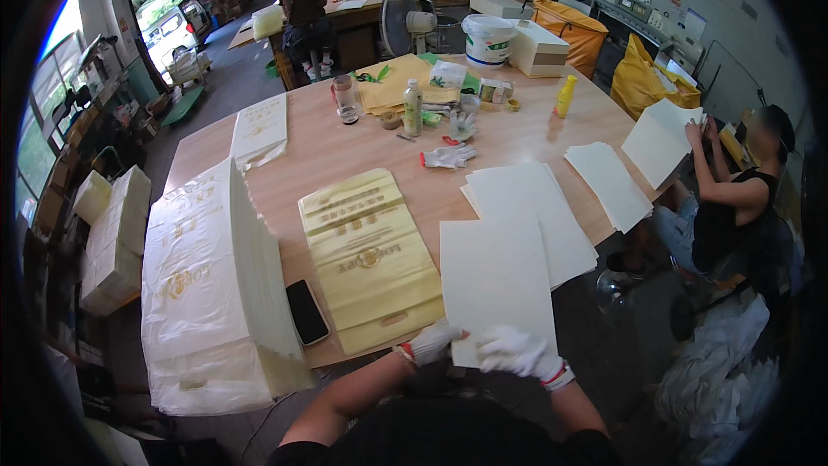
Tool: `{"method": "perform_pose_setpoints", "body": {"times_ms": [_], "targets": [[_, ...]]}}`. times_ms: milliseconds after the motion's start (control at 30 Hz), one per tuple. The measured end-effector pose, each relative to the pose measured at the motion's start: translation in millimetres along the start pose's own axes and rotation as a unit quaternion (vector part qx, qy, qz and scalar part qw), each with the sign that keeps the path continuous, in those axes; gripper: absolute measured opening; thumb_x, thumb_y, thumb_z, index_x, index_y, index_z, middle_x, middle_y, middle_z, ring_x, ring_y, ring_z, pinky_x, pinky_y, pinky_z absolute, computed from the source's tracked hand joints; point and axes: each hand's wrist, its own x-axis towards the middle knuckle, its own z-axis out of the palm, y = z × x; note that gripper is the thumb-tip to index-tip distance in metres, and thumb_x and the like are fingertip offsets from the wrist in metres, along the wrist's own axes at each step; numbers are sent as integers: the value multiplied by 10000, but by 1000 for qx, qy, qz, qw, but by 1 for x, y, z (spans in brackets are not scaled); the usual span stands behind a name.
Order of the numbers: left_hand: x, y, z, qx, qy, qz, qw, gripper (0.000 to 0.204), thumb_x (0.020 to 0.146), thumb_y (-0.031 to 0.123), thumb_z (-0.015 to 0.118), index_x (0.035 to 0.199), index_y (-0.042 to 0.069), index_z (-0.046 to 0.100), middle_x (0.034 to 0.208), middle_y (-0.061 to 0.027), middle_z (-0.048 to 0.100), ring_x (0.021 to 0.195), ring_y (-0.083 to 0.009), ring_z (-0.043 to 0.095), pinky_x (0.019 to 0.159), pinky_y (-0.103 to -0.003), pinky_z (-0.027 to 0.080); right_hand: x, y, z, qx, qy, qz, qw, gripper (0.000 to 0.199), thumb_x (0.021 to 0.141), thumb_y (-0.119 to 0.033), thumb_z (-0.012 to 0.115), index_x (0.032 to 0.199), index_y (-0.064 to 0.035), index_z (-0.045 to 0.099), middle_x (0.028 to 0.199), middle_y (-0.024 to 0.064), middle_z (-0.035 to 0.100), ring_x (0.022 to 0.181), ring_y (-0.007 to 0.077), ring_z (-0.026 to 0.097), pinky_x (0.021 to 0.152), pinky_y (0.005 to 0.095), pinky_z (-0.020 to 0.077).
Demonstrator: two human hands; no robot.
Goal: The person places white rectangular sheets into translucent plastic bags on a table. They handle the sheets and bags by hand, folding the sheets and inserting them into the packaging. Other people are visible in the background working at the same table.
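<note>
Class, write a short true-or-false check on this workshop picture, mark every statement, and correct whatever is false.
1. The left hand wears a white glove. True.
2. A phone lies between the tall bag stack and the yellow bag. True.
3. The right hand rests on the phone. False: it is at the near end of a white sheet.
4. The yellow bottle stands left of the white bucket. False: it stands to its right.

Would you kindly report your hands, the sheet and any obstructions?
Left hand at lower-left corner of white sheet; right hand at its lower edge. Sheet partly covers other sheets. No object lying on it.
</note>
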Motion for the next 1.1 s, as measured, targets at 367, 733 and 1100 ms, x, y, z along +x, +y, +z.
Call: {"method": "perform_pose_setpoints", "body": {"times_ms": [367, 733, 1100], "targets": [[-40, -17, 19, 707, 167, 275, 630, 497, 718, 239, 626, 1152, 43, 481, 1076, -198, 555, 1011, -294, 534, 898, -348, 404, 0, 8, 141, 324, 338, 362, 806, 375, 877, -243, 547, 1101, 57, 522, 988, 117, 605, 874, 174, 571, 739, 296, 471], [-25, -9, -155, 591, 317, 218, 709, 209, 734, 311, 619, 755, 103, 638, 721, -90, 589, 773, -301, 541, 721, -419, 422, -12, 10, 97, 411, 256, 320, 814, 299, 846, -160, 568, 1085, 12, 513, 974, 57, 585, 892, 131, 551, 776, 274, 460], [-16, -8, -215, 12, 144, 346, 927, 256, 875, 237, 515, 1030, 34, 514, 983, -68, 578, 831, -208, 580, 842, -368, 477, 82, 54, 156, 563, 148, 272, 766, 450, 846, -254, 600, 1221, -51, 457, 1119, 54, 551, 984, 151, 542, 850, 309, 447]]}}
